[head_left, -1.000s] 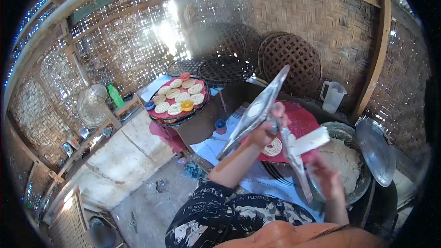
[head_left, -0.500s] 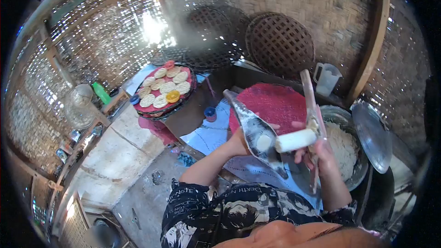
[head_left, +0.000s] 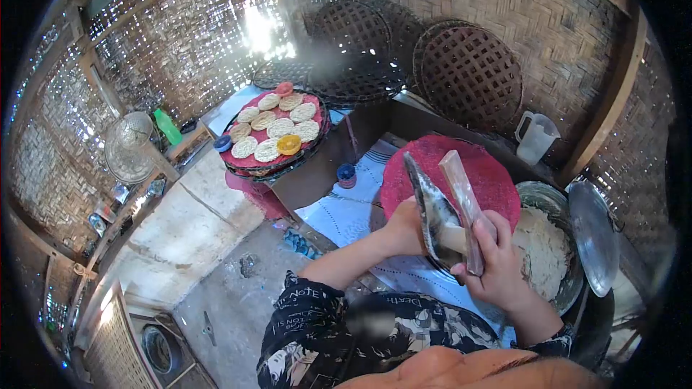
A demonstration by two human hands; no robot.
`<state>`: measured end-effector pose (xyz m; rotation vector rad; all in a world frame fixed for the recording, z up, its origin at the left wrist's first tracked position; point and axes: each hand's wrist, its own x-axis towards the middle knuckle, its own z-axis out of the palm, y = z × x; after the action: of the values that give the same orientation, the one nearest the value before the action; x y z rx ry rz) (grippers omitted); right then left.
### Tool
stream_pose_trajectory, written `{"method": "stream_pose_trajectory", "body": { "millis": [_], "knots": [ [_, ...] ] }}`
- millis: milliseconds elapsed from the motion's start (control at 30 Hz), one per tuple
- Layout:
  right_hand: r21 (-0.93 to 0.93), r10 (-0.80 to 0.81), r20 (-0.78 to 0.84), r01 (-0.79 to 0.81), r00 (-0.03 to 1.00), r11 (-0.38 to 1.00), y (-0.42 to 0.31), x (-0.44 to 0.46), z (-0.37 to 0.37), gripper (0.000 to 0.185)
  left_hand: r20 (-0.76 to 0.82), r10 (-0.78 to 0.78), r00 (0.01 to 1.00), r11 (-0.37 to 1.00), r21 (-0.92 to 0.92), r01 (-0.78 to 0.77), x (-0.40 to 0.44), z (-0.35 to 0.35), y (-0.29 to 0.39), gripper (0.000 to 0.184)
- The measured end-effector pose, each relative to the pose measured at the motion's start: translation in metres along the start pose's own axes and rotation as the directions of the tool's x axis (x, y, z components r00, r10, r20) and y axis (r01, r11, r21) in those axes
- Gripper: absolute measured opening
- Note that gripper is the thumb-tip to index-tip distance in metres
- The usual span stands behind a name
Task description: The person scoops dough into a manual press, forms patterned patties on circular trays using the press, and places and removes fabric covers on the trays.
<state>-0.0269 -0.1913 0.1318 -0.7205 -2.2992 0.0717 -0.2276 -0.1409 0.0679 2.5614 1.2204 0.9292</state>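
Note:
My left hand [head_left: 405,229] is wrapped round the dough press body [head_left: 430,205], a dark, boat-shaped wooden piece smeared with white dough. In my right hand [head_left: 497,263] is the plunger [head_left: 466,205], a wooden crossbar with a pale cylinder [head_left: 453,238] standing out from its middle. The cylinder's end meets the middle of the press body, apparently inside its hole. Both pieces are tilted side by side above a round red mat [head_left: 497,176]. Just right of my right hand, pale dough [head_left: 544,256] fills a metal pot [head_left: 537,193]. Most of my left fingers are hidden behind the press.
Left of the mat, a round red tray [head_left: 254,150] bears several pale dough discs [head_left: 281,128] and coloured rings. A metal lid [head_left: 595,245] leans by the pot. Behind stand a plastic jug [head_left: 537,138] and woven trays [head_left: 472,72]. A blue-capped jar [head_left: 347,176] sits on white cloth.
The plunger's white cylinder, apart from the press before, has moved left against its middle. The two wooden pieces are now nearly side by side, and my right hand has closed round the crossbar.

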Motion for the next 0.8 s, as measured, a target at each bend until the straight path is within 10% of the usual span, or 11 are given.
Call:
{"method": "stream_pose_trajectory", "body": {
  "millis": [100, 200, 267, 367, 500, 600, 700, 800],
  "knots": [
    [0.005, 0.093, 0.023, -0.094, 0.995, 0.996, 0.007, -0.005, 0.020, 0.078, 0.020, 0.012, 1.000, 0.998, 0.067, -0.013, 0.005, 0.001, 0.003, 0.052],
    [0.003, 0.182, 0.132, -0.184, 0.974, 0.983, 0.011, 0.013, 0.010, 0.082, -0.164, 0.026, 0.986, 0.967, -0.245, -0.066, 0.007, 0.024, -0.019, 0.038],
    [0.515, 0.351, 0.241, -0.426, 0.905, 0.744, 0.023, 0.017, 0.008, 0.085, -0.106, -0.110, 0.988, 0.924, -0.378, 0.063, 0.017, 0.028, -0.029, 0.042],
    [0.622, 0.266, 0.664, -0.713, 0.699, 0.323, 0.072, -0.010, 0.000, 0.090, 0.039, -0.192, 0.981, 0.917, -0.349, 0.194, 0.027, 0.017, -0.037, 0.062],
    [0.674, 0.072, 0.733, -0.736, 0.677, 0.064, 0.081, -0.024, 0.010, 0.095, -0.099, 0.216, 0.971, 0.159, -0.978, -0.135, 0.052, -0.028, -0.059, 0.089],
    [0.569, 0.051, 0.817, -0.789, 0.575, -0.232, 0.072, -0.012, 0.006, 0.094, -0.286, 0.221, 0.932, -0.530, -0.837, -0.131, 0.081, -0.082, -0.052, 0.080],
    [0.575, 0.084, 0.817, -0.792, 0.571, -0.204, 0.086, -0.005, -0.001, 0.086, -0.381, 0.233, 0.895, -0.603, -0.779, -0.174, 0.104, -0.068, -0.068, 0.074],
    [0.504, 0.237, 0.851, -0.855, 0.469, -0.118, 0.100, 0.004, -0.012, 0.078, -0.126, -0.076, 0.989, -0.597, -0.789, -0.146, 0.107, -0.039, -0.088, 0.071]
  ]
}}
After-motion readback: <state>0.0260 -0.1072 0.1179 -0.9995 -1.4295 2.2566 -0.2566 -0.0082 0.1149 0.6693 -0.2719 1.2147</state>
